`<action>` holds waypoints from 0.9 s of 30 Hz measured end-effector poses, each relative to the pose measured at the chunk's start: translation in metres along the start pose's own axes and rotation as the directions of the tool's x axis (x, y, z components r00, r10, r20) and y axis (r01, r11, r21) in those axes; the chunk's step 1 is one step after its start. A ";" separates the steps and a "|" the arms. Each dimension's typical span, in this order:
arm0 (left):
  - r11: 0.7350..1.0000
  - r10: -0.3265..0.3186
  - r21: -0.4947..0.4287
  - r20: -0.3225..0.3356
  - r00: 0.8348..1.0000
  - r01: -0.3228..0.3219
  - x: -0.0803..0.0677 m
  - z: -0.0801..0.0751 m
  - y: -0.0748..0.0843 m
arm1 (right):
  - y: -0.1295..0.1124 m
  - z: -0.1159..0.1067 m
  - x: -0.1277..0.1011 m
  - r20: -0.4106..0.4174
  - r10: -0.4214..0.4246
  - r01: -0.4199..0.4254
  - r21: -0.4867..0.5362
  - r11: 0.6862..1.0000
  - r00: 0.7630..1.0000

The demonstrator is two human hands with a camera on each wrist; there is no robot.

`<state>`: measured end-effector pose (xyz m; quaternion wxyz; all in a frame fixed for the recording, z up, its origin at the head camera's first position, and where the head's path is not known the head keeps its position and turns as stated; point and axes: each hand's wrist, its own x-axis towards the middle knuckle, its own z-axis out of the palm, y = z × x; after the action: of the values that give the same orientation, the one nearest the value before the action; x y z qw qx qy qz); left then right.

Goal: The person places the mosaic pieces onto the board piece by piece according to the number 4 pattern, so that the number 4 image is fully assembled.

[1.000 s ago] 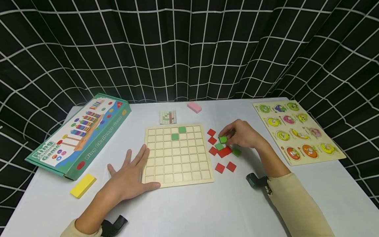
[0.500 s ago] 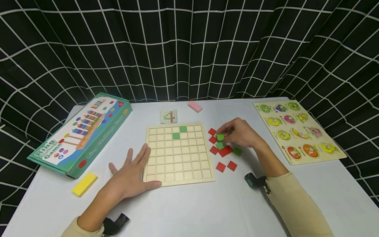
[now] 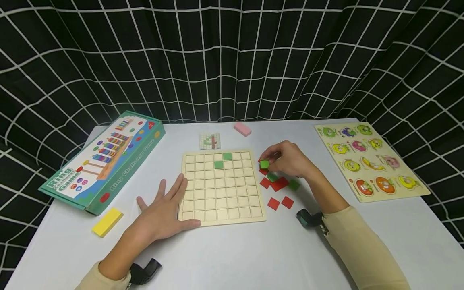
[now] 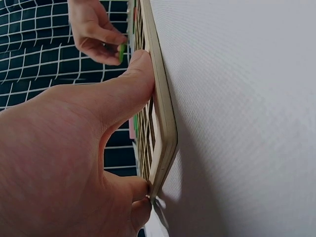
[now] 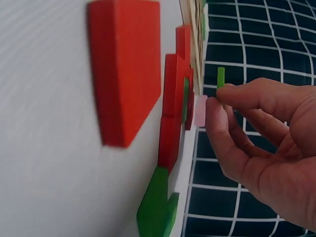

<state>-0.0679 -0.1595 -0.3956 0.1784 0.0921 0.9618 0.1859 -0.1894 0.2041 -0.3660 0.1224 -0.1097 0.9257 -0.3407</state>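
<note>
Head view: right hand (image 3: pixel 290 160) pinching a green tile (image 3: pixel 264 164) between thumb and index finger, held above red tiles just right of the grid board (image 3: pixel 224 203), level with its far part. Tile square, so no long axis; roughly flat to the table, judging by the right wrist view. Board lies directly left of it, between the two hands. Right hand the nearer to the board's far right corner; left hand (image 3: pixel 163 217) across at the near left, fingers spread, fingertips at the left edge, thumb on the near edge.

Two seated green tiles (image 3: pixel 218 164) touch corners diagonally near the far edge. Loose red tiles (image 3: pixel 273 204) and loose green tiles (image 3: pixel 294 185) scattered right of the board. Small printed card (image 3: pixel 210 141) beyond it, gridded, green and red marks.

Writing: game box (image 3: pixel 105 161), far left, side reads "Ring Challenge Game". Fruit puzzle (image 3: pixel 373 161), right: no words legible.
</note>
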 end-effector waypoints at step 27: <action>1.000 0.005 0.002 -0.010 1.000 -0.005 -0.001 0.000 0.001 | -0.041 0.028 0.016 0.038 0.032 -0.035 0.080 0.996 0.999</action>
<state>-0.0673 -0.1584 -0.3948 0.1731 0.0938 0.9626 0.1861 -0.1912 0.1520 -0.3618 0.1496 -0.0953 0.9105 -0.3736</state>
